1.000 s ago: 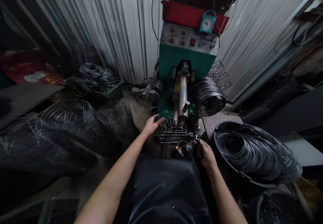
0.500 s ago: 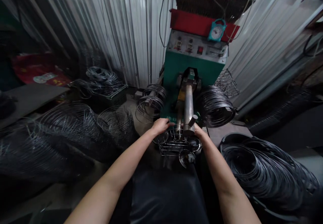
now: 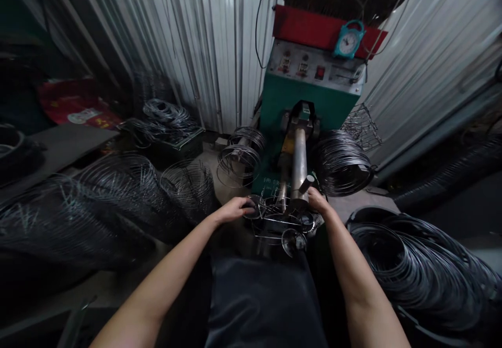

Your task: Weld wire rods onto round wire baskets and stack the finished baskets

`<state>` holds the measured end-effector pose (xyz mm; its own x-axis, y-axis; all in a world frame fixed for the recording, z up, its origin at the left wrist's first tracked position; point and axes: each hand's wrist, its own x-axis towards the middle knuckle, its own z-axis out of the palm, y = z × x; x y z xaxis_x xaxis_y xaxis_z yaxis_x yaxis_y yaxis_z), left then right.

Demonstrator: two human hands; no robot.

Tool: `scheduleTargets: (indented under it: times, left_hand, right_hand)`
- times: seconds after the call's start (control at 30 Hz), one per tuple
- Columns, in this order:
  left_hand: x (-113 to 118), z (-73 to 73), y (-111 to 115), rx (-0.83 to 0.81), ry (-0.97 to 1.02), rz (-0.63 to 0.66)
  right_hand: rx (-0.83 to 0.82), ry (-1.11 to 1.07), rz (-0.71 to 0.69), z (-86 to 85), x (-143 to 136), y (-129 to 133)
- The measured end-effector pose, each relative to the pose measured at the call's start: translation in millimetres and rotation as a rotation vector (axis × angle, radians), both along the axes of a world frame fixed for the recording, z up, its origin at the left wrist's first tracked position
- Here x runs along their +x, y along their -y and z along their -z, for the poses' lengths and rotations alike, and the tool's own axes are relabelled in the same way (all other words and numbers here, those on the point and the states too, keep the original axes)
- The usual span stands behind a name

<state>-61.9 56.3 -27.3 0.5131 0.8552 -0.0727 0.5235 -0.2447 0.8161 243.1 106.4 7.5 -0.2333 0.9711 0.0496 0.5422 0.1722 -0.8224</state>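
Note:
A wire frame with round rings [image 3: 274,221] sits under the metal arm [image 3: 300,165] of a green machine [image 3: 314,94]. My left hand [image 3: 236,209] is at the frame's left side, its fingers closed at a ring's edge; what they grip is too dark to make out. On the right, my right hand [image 3: 317,200] is beside the end of the machine's arm, its fingers mostly hidden behind the metal. A small round cup-like ring [image 3: 294,242] hangs at the frame's near side.
Wire coils flank the machine, one at left [image 3: 241,154] and one at right [image 3: 341,162]. Large wire rings [image 3: 117,196] stand at the left. A tub of thick wire coils [image 3: 423,269] is at the lower right. A teal clock [image 3: 348,41] hangs above.
The view has shifted, so the machine appears farther right. My left hand has moved left and down to the frame's left ring. My right hand remains by the machine's arm.

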Motion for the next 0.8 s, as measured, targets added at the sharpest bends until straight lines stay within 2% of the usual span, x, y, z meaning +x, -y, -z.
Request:
scheduleTargets:
  times: [0.07,0.1,0.17,0.27,0.37,0.43,0.5,0.57,0.63,0.73,0.8]
  left_hand:
    - [5.3,6.3,12.3,0.031,0.051,-0.030]
    - [8.0,6.9,20.0,0.063,0.059,0.003]
    - [9.8,2.0,39.3,0.167,0.035,0.154]
    - [-3.6,-20.0,73.9,0.387,-0.115,0.354]
    - [-38.6,-52.8,102.7,0.478,-0.242,0.377]
    - [-71.1,-74.7,110.9,0.430,-0.274,0.287]
    - [-106.3,-93.7,108.1,0.350,-0.322,0.127]
    - [-139.3,-108.9,96.4,0.307,-0.423,-0.055]
    - [-165.5,-119.8,80.0,0.350,-0.557,-0.229]
    - [-186.1,-123.0,53.4,0.510,-0.726,-0.442]
    - [-187.0,-112.2,36.0,0.567,-0.793,-0.522]
  right_hand:
    - [-0.010,0.003,-0.006,-0.3,-2.5,9.1]
    - [-0.013,0.007,-0.004,-0.2,-4.0,14.4]
    - [-0.010,0.016,-0.010,1.0,-6.7,26.7]
    - [-0.005,0.031,-0.071,5.8,-7.7,47.8]
    - [0.011,0.037,-0.075,11.3,-5.2,68.4]
    - [0.021,0.024,-0.043,13.8,-4.9,81.0]
    - [0.019,0.010,-0.039,15.5,-8.1,93.3]
    - [0.020,0.009,-0.066,17.3,-14.6,105.1]
    - [0.031,0.024,-0.093,19.9,-22.3,116.1]
    - [0.056,0.046,-0.099,24.4,-30.4,130.6]
    - [0.059,0.045,-0.089,25.8,-32.8,139.5]
